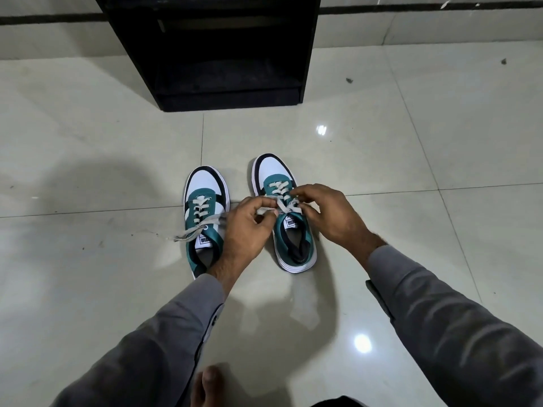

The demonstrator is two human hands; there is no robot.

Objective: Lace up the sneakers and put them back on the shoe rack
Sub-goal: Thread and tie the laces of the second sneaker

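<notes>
Glossy pale tiled floor (pixel 382 177)

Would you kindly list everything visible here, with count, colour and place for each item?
sneakers: two, teal, white and black, side by side on the floor, toes toward the rack; left sneaker, right sneaker
laces: pale grey; loose ends trail off the left sneaker, those on the right sneaker are being tied
shoe rack: one, black, standing at the top centre
floor: glossy pale tiles, a few dark specks
sleeves: two, grey, lower half of view
foot: one, bare, bottom centre
left hand: fingers pinching lace
right hand: over the right sneaker's laces
</notes>
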